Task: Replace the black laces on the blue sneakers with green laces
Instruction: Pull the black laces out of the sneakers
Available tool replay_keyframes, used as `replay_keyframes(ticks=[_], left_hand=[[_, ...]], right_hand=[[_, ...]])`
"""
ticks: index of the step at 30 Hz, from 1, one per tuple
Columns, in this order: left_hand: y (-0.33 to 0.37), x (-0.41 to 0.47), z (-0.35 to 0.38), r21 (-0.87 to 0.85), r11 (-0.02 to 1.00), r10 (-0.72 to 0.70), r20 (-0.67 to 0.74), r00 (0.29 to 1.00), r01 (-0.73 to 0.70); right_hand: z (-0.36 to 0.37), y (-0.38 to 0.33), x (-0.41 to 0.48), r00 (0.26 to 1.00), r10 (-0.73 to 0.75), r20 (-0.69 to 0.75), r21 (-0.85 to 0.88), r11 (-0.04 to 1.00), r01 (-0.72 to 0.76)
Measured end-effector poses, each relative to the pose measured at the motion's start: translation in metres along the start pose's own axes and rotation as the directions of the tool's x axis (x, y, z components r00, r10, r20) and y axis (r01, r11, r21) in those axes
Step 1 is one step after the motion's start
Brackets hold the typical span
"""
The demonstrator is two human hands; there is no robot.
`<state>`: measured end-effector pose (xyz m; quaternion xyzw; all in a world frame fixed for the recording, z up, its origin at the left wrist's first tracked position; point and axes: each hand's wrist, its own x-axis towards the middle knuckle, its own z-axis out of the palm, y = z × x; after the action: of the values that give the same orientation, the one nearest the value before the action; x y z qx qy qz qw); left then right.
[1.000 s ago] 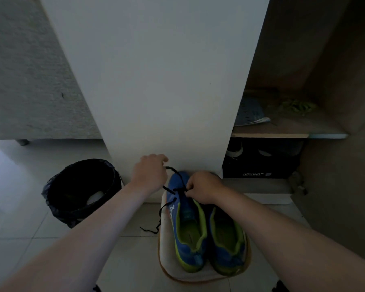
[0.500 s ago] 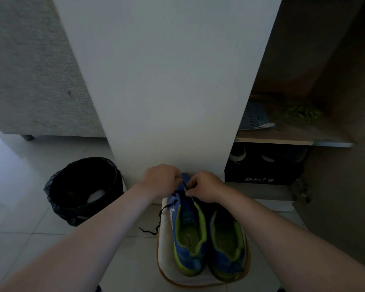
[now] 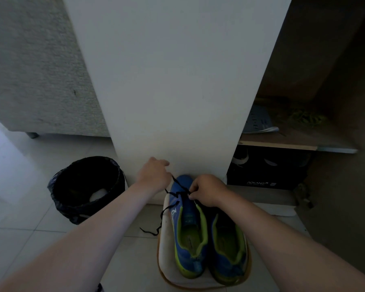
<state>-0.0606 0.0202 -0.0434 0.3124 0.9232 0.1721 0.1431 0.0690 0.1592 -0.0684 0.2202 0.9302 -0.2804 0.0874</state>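
Observation:
Two blue sneakers with lime-green lining stand side by side on a white mat (image 3: 167,258), toes toward the white panel. The left sneaker (image 3: 187,224) has a black lace (image 3: 178,185) running across its front. My left hand (image 3: 154,174) grips that lace and holds it up and to the left of the toe. My right hand (image 3: 205,191) pinches the lace at the eyelets. A loose lace end trails onto the floor left of the mat. My right forearm partly hides the right sneaker (image 3: 228,245). Green laces (image 3: 306,119) lie on the cabinet shelf at right.
A black lined bin (image 3: 86,186) stands on the tiled floor to the left. A tall white panel (image 3: 173,81) rises right behind the shoes. The open cabinet at right holds a paper (image 3: 259,123) on its shelf and a black shoe box (image 3: 266,169) below.
My left hand went in to the shoe's toe, then drew back up and to the left, pulling a length of black lace out. My right hand stayed at the eyelets.

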Motion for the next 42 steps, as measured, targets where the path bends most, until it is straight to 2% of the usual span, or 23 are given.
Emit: replay_keyframes(ticks=[2,4,6,8,12,15,17,19,21,23,25,27,30,33,35,38,42], left_hand=[[0.006,-0.005,0.004,0.114,0.982,0.146,0.034,0.989,-0.149],[0.013,-0.008,0.006,0.018,0.959,0.279,0.135,0.951,-0.284],[0.018,-0.008,0.008,0.0,0.943,0.321,0.267,0.909,-0.333],[0.018,-0.007,0.008,0.089,0.942,0.286,0.291,0.913,-0.323],[0.018,-0.007,0.003,0.046,0.978,0.195,0.152,0.969,-0.204],[0.02,-0.007,-0.005,-0.196,0.975,0.102,-0.048,0.994,-0.109],[0.018,-0.005,-0.011,-0.354,0.933,0.0,-0.174,0.985,-0.063],[0.014,-0.003,-0.015,-0.453,0.891,-0.081,-0.242,0.967,-0.039],[0.011,-0.004,-0.015,-0.378,0.926,-0.091,-0.253,0.963,-0.012],[0.01,-0.004,-0.011,-0.1,0.995,-0.033,-0.205,0.978,0.013],[0.008,-0.004,-0.006,0.128,0.99,0.07,-0.105,0.992,-0.056],[0.009,-0.005,0.0,0.13,0.966,0.218,0.045,0.975,-0.222],[0.016,-0.01,0.01,0.109,0.902,0.393,0.193,0.899,-0.418],[0.023,-0.012,0.015,0.168,0.906,0.329,0.304,0.894,-0.39],[0.021,-0.012,0.016,0.172,0.929,0.265,0.315,0.911,-0.329],[0.019,-0.01,0.016,0.196,0.948,0.196,0.257,0.946,-0.249],[0.011,-0.005,-0.003,0.286,0.954,0.075,0.047,0.996,-0.086]], right_hand=[[0.0,-0.001,0.002,1.0,0.015,-0.023,0.0,1.0,-0.015],[-0.001,-0.003,0.002,0.999,0.014,-0.041,-0.003,1.0,-0.014],[-0.002,-0.004,0.003,0.998,-0.001,-0.066,-0.013,1.0,0.0],[-0.003,-0.004,0.004,0.998,0.009,-0.07,0.017,1.0,-0.008],[-0.001,-0.002,0.004,0.999,0.031,-0.033,0.098,0.995,-0.028],[0.0,0.0,0.001,0.998,0.02,0.061,0.064,0.998,-0.024],[0.002,0.0,0.001,0.997,0.027,0.07,0.052,0.998,-0.031],[0.002,-0.001,0.001,0.998,0.036,0.061,0.038,0.999,-0.038],[0.002,-0.001,0.001,0.998,0.04,0.05,0.041,0.998,-0.042],[0.001,-0.001,0.002,0.998,0.037,0.042,0.039,0.999,-0.039],[0.002,-0.001,0.001,0.998,0.046,0.045,0.041,0.998,-0.047],[0.003,-0.001,0.002,0.998,0.058,0.033,0.037,0.998,-0.059],[0.002,-0.004,0.002,0.998,0.057,0.033,0.006,0.998,-0.058],[-0.001,-0.005,0.001,0.998,0.052,0.028,-0.035,0.998,-0.051],[-0.001,-0.004,0.001,0.998,0.044,0.043,-0.01,0.999,-0.044],[-0.003,-0.006,-0.003,0.997,0.04,0.063,0.01,0.999,-0.04],[-0.006,-0.004,-0.003,0.996,0.051,0.071,0.033,0.998,-0.053]])
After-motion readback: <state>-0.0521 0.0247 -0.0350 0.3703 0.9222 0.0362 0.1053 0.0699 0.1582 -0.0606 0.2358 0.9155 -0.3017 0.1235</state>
